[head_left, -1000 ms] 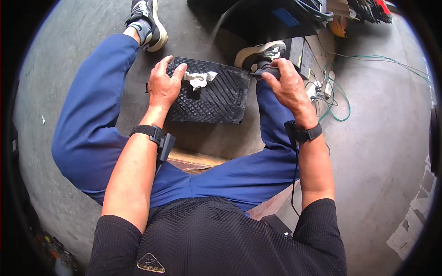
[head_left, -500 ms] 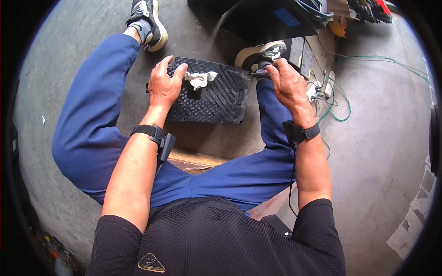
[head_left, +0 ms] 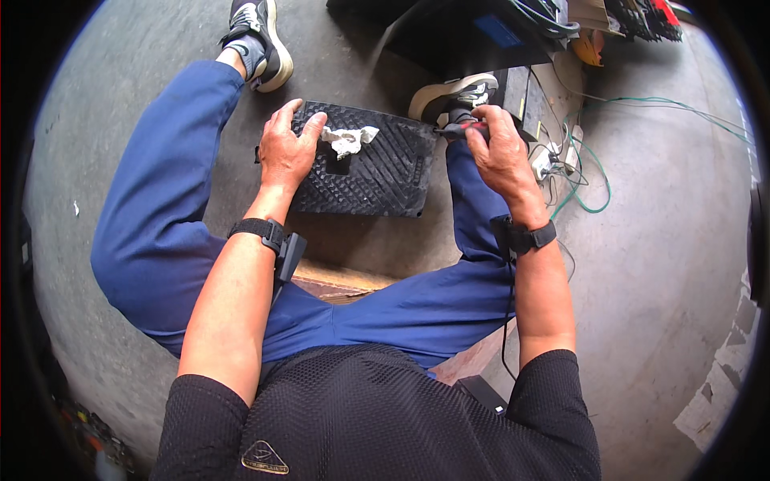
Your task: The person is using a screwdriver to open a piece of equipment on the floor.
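A black rectangular panel [head_left: 377, 172] with a raised diagonal pattern lies between my legs. It has a small square opening near its left part. My left hand [head_left: 289, 148] grips its upper left edge, thumb over the top face. My right hand [head_left: 504, 148] is closed round a slim hand tool [head_left: 465, 128] with a black and red handle. The tool's front end is at the panel's upper right corner; its tip is too small to make out. Crumpled white material [head_left: 350, 140] rests on the panel, just right of my left thumb.
A large black case [head_left: 457, 36] stands beyond the panel, with grey cables [head_left: 549, 18] on top. At right, a white power strip [head_left: 573, 148] and green cords [head_left: 605, 188] lie on the concrete floor. My shoes [head_left: 265, 48] flank the panel. Beneath it is a wooden edge [head_left: 341, 278].
My right hand has turned slightly, and its fingers have shifted on the tool, showing more of the red handle. My left hand and the panel have stayed put.
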The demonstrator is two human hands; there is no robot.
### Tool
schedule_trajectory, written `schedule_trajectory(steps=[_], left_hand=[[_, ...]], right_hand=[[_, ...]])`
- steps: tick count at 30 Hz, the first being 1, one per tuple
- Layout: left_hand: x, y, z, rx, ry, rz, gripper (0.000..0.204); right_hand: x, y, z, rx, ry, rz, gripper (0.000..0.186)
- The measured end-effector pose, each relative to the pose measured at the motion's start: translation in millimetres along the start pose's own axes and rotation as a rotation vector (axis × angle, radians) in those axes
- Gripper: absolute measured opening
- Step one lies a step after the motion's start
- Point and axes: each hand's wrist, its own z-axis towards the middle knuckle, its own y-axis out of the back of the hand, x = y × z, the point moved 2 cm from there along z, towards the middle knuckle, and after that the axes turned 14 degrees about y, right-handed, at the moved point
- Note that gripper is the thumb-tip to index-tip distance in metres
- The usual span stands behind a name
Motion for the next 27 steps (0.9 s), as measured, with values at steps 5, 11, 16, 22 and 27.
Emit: schedule_trajectory(steps=[5,11,16,22,27], left_hand=[[1.6,0.9,0.9,-0.004,0.008,-0.016,0.057],[1.8,0.5,0.8,-0.002,0.012,-0.011,0.055],[3.9,1.3,1.2,0.02,0.052,-0.057,0.065],[5.5,-1.3,3.3,0.025,0.047,-0.083,0.065],[2.5,-0.1,3.4,0.017,0.043,-0.063,0.061]], right_hand=[[3.2,3.1,2.5,0.054,-0.068,-0.011,0.026],[-4.9,-1.7,2.4,0.037,-0.05,-0.062,0.028],[2.2,-0.1,-1.6,0.012,0.009,-0.122,0.028],[-2.6,-1.4,0.7,-0.029,0.021,-0.001,0.031],[-0.5,5.8,-0.8,0.026,0.02,-0.011,0.035]])
